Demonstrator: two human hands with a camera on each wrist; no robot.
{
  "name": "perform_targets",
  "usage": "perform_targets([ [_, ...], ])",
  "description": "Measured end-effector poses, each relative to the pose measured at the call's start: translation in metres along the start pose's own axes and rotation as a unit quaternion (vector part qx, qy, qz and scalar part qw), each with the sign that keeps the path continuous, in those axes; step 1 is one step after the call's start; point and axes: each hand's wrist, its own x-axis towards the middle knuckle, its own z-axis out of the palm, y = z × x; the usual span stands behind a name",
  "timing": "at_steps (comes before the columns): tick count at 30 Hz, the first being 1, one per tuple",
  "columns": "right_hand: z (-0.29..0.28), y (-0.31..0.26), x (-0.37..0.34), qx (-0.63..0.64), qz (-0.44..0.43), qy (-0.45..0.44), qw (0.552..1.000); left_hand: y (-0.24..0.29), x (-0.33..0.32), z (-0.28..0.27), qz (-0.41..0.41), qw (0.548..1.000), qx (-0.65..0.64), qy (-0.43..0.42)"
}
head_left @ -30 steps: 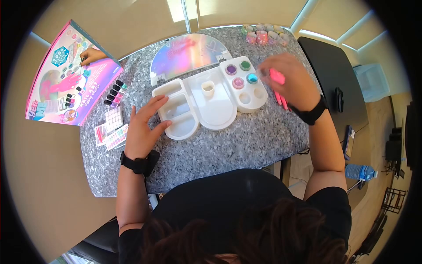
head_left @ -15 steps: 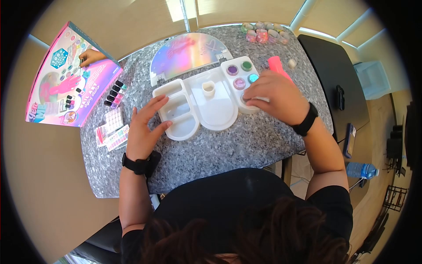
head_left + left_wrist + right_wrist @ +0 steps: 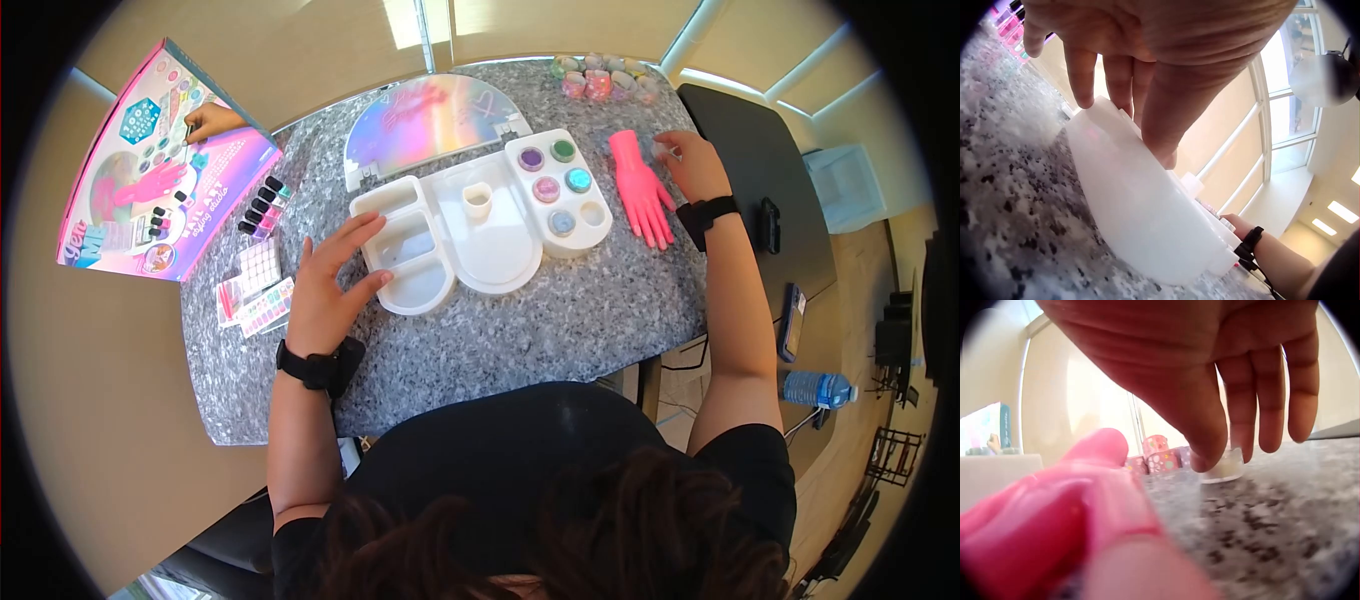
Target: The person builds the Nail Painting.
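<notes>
Pinching the small pot (image 3: 1231,466) between thumb and forefinger near the right edge of the table (image 3: 520,345), the right hand (image 3: 699,170) seems to be at the picking-up step. The next move likely calls for clearing the pink model hand (image 3: 637,185) toward the bare well (image 3: 592,214) at the near right corner of the white tray (image 3: 500,262). The left hand (image 3: 328,292) rests, fingers spread, on the tray's left rim.
</notes>
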Motion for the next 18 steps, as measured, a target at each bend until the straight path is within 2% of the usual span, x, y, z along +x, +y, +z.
perform_targets([
  [3, -0.008, -0.022, -0.013, 0.035, -0.016, 0.014, 0.999, -0.001, 0.001, 0.001, 0.014, 1.0, 0.003, 0.008],
  [5, -0.021, -0.052, -0.035, 0.14, -0.067, 0.084, 0.984, -0.002, 0.001, 0.001, 0.013, 1.0, 0.003, 0.008],
  [6, -0.027, -0.066, -0.047, 0.14, -0.067, 0.083, 0.984, -0.002, 0.001, 0.002, 0.011, 1.0, 0.003, 0.007],
  [9, -0.038, -0.102, -0.082, 0.186, -0.163, 0.007, 0.969, -0.001, 0.001, 0.001, 0.012, 1.0, 0.0, 0.006],
  [11, -0.038, -0.117, -0.096, 0.166, -0.219, -0.01, 0.961, 0.0, 0.002, 0.0, 0.011, 1.0, -0.002, 0.007],
  [14, -0.038, -0.129, -0.102, 0.142, -0.227, -0.037, 0.963, 0.001, 0.001, 0.0, 0.004, 1.0, -0.005, 0.003],
  [18, -0.037, -0.13, -0.1, 0.124, -0.239, -0.019, 0.963, 0.003, 0.001, -0.001, -0.006, 1.0, -0.009, -0.002],
])
